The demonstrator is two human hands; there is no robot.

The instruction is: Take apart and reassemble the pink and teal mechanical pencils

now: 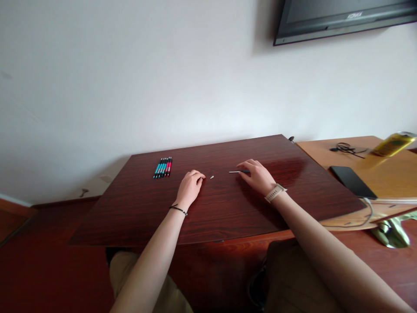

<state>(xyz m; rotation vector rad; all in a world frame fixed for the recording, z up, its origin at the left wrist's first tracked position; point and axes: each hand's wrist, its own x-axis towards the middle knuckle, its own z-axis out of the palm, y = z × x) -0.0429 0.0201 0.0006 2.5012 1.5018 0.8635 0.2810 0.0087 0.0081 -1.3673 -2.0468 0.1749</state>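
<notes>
Heads up: your right hand (257,177) has its fingertips on the dark end of that thin silvery pen refill (235,171). The rest of it pokes out to the left, flat on the glossy dark reddish-brown wooden table (228,213). I can't tell if you're actually pinching it or just pinning it down. If it's only pinned, a round rod on a slick top like that could roll off once you ease up.

Your left hand (190,187) is curled in on itself, fingertips on the wood, and nothing shows in it. The tiny white piece (211,177) lies loose just beside those fingertips, between your hands. That's my bigger worry, since one brush of a knuckle could flick it off the edge.

The row of teal and red pens (163,167) sits near your left hand and could scatter if a wrist sweeps it.
</notes>
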